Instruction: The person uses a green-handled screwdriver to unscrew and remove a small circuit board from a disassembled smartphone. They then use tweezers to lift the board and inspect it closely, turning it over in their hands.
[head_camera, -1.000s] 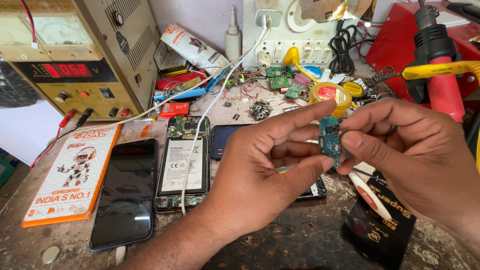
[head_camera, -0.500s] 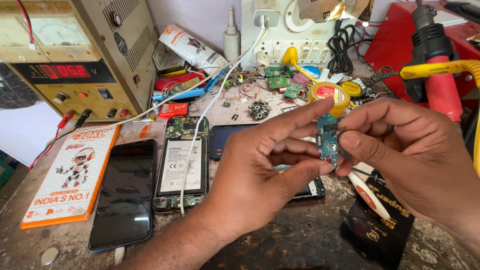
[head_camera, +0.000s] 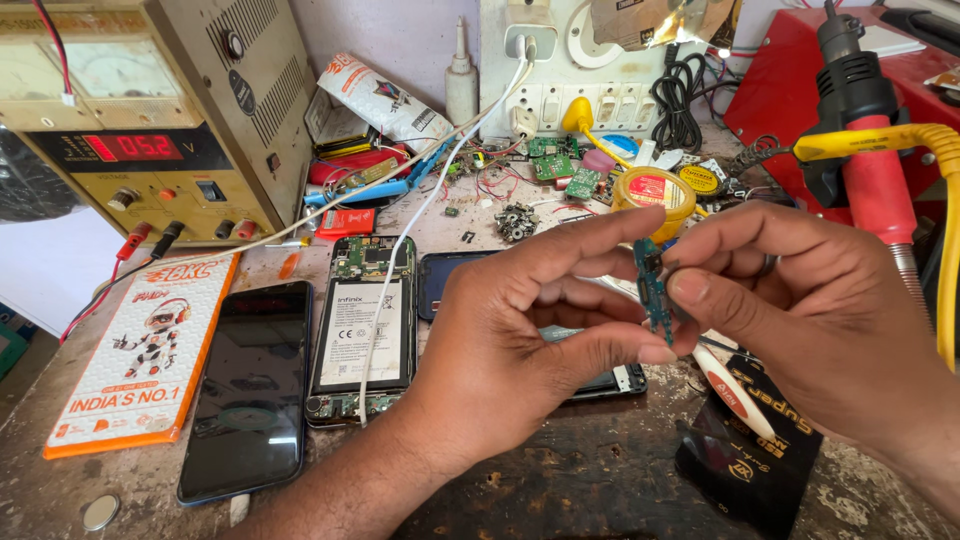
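Both of my hands hold a small teal circuit board (head_camera: 653, 285) upright above the workbench. My left hand (head_camera: 520, 330) pinches it between forefinger and thumb, top and bottom. My right hand (head_camera: 800, 300) grips its right edge with thumb and forefinger; a ring shows on one finger. Below my left hand lies an opened phone (head_camera: 362, 335) with its battery showing, and a white cable crosses it. A black phone screen (head_camera: 250, 390) lies left of it.
A beige power supply (head_camera: 150, 110) with a red display stands at the back left. A red hot-air tool (head_camera: 870, 150) and a yellow cable (head_camera: 940, 200) are at the right. A socket board (head_camera: 570, 70), a solder tin (head_camera: 655, 190), loose boards and an orange-and-white packet (head_camera: 140, 350) crowd the bench.
The small board has turned edge-on between my fingers and both hands have shifted slightly. The rest of the bench is unchanged.
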